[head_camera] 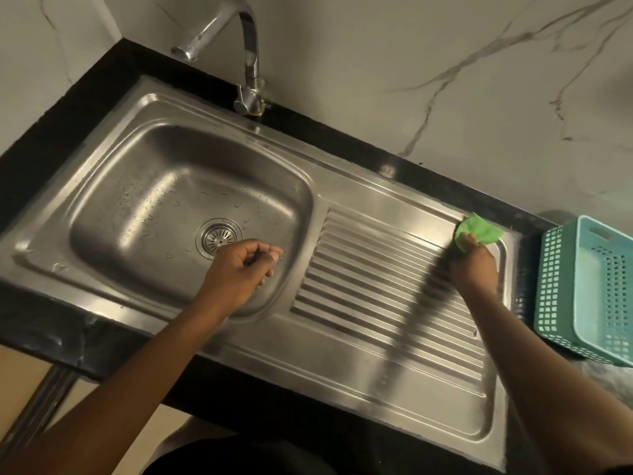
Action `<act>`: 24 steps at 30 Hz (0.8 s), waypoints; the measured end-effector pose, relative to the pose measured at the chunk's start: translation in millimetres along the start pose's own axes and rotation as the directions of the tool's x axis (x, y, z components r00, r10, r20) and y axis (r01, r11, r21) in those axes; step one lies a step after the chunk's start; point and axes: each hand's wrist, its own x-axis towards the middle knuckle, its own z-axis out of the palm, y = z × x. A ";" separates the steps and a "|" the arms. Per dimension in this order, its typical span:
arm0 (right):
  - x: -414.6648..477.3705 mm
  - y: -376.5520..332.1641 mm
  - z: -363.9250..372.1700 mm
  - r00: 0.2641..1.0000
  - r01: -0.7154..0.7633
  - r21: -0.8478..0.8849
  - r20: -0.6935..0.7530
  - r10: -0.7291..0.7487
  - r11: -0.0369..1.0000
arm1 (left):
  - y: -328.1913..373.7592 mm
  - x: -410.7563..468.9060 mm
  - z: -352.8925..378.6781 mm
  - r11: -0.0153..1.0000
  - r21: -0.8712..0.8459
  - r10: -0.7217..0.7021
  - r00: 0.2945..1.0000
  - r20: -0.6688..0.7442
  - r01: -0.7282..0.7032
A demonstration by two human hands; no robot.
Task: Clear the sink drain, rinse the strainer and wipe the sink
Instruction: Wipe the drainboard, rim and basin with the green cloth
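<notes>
A steel sink with a wet basin lies in a black counter. The round strainer sits in the drain at the basin's middle. My left hand hovers over the basin just right of the strainer, fingers loosely curled, holding nothing I can see. My right hand presses a crumpled green cloth onto the far right corner of the ribbed drainboard.
A chrome tap rises behind the basin, its spout turned left. A teal perforated basket stands on the black counter right of the sink. White marble wall runs behind.
</notes>
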 end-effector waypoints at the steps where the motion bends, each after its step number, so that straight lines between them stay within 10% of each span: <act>1: 0.5 -5.9 3.9 0.997 -0.069 0.035 -0.017 0.070 0.997 | -0.3 -1.0 0.2 1.000 0.000 0.001 1.000 0.003 -0.001; 8: -36.4 -103.4 49.8 0.978 0.200 0.071 0.039 -0.204 0.977 | -9.1 -5.9 -14.9 1.000 0.011 0.010 1.000 0.007 -0.010; 24: -100.7 -196.4 77.8 0.618 0.763 -0.063 0.360 -0.699 0.643 | -26.4 -11.9 -65.0 1.000 -0.020 0.006 0.999 0.042 -0.005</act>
